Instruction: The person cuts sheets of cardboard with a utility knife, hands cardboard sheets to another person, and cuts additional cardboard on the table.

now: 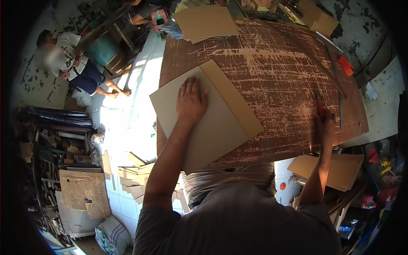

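Note:
A grey-brown cardboard sheet [221,136] lies at a slant on the scratched brown worktable [272,85], its near corner reaching past the table edge. A browner cardboard strip [231,100] shows along its right side; I cannot tell if it is a separate piece beneath. My left hand [191,104] rests flat on the sheet, fingers stretched out. Over at the table's right, my right hand [326,125] is closed around a red utility knife [320,105], whose tip points away from me. The knife is apart from the sheet.
Stacked cardboard [206,21] sits at the table's far edge. A long dark strip [310,55], a thin metal ruler [341,112] and an orange-red object [346,66] lie right. More cardboard [335,170] is below right. Offcuts [136,174] cover the floor; another person [70,59] stands left.

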`<state>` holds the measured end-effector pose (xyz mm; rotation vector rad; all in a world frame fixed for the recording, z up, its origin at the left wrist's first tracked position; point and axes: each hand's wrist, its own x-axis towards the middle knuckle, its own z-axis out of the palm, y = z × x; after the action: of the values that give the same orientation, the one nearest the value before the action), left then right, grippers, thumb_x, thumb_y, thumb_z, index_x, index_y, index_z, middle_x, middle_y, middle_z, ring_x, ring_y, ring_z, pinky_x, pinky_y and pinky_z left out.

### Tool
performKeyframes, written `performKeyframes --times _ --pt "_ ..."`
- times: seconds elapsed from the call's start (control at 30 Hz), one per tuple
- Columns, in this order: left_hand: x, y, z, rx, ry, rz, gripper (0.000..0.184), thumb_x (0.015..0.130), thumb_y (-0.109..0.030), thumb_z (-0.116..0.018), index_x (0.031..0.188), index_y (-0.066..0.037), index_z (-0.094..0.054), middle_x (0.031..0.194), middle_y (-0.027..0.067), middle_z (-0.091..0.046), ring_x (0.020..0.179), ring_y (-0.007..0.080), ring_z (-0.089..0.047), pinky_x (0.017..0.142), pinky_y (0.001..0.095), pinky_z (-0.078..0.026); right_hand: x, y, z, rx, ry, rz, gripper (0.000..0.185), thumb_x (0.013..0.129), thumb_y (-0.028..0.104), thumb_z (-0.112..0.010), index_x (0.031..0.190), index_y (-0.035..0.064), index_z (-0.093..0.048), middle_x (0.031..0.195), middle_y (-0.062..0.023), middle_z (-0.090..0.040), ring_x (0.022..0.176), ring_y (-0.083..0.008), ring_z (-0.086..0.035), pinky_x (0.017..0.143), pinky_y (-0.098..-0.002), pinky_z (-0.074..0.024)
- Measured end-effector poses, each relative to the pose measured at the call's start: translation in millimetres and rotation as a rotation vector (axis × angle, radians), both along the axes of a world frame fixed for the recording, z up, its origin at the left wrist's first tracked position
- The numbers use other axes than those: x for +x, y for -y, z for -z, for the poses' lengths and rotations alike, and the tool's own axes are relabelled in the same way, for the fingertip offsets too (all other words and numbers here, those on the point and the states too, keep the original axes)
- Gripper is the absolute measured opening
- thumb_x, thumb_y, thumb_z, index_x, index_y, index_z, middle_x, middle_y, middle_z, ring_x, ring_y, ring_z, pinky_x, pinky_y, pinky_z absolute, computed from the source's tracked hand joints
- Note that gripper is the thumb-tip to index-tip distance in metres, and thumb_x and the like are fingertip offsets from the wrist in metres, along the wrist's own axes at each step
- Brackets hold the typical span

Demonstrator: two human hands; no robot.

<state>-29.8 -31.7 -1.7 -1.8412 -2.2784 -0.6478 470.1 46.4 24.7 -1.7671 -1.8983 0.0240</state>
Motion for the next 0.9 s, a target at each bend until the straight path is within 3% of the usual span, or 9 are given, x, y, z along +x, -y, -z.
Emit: performKeyframes --times 0.43,0.53,0.8,0.87,0.9 --pt "-0.2 1.2 -2.7 -0.029 0.01 0.014 0.061 0.104 -0.042 -0.047 0.145 0.003 -0.046 0.158 0.0177 -0.041 0.15 0.0339 -0.033 0.125 0.0463 -0.025 -14.0 6.5 9.5 0.179 -0.045 0.014 0.027 0.097 0.022 -0.066 0.111 -0.0007 -0.063 0.106 -0.0268 -0.061 0.091 -0.0485 -0.063 0.076 -0.0551 -0.0505" --pt "-0.2 -0.1 -2.6 -0.028 0.009 0.016 0.061 0.104 -0.042 -0.047 0.145 0.003 -0.046 0.159 0.0172 -0.04 0.15 0.0337 -0.033 0.125 0.0463 -0.025 -19.6 7.7 8.6 0.155 -0.045 0.048 0.025 0.1 0.02 -0.061 0.113 -0.0016 -0.062 0.107 -0.0271 -0.06 0.095 -0.047 -0.061 0.079 -0.0542 -0.0494" --pt "-3.8 -1.4 3.6 0.001 0.019 0.026 0.059 0.103 -0.04 -0.05 0.147 -0.001 -0.046 0.158 0.0172 -0.04 0.149 0.0337 -0.033 0.125 0.0465 -0.025 -21.7 7.5 10.0 0.16 -0.044 0.069 0.029 0.1 0.024 -0.062 0.116 -0.0008 -0.06 0.108 -0.028 -0.061 0.097 -0.0492 -0.063 0.076 -0.0551 -0.0516" --pt "-8.4 -7.0 9.7 0.043 -0.007 0.033 0.058 0.102 -0.041 -0.056 0.144 -0.002 -0.051 0.151 0.021 -0.048 0.142 0.0378 -0.044 0.119 0.0486 -0.035 -24.7 8.6 6.1 0.155 -0.043 0.084 0.03 0.099 0.024 -0.061 0.116 -0.0009 -0.06 0.108 -0.0285 -0.06 0.098 -0.0503 -0.063 0.077 -0.0562 -0.0511" --pt "-8.7 -11.5 -9.1 0.063 -0.015 0.03 0.058 0.102 -0.041 -0.056 0.144 -0.002 -0.051 0.151 0.021 -0.048 0.142 0.0378 -0.044 0.119 0.0486 -0.035 -24.2 7.5 6.4 0.174 -0.052 0.081 0.03 0.099 0.024 -0.061 0.116 -0.0009 -0.06 0.108 -0.0285 -0.06 0.098 -0.0503 -0.063 0.077 -0.0562 -0.0511"
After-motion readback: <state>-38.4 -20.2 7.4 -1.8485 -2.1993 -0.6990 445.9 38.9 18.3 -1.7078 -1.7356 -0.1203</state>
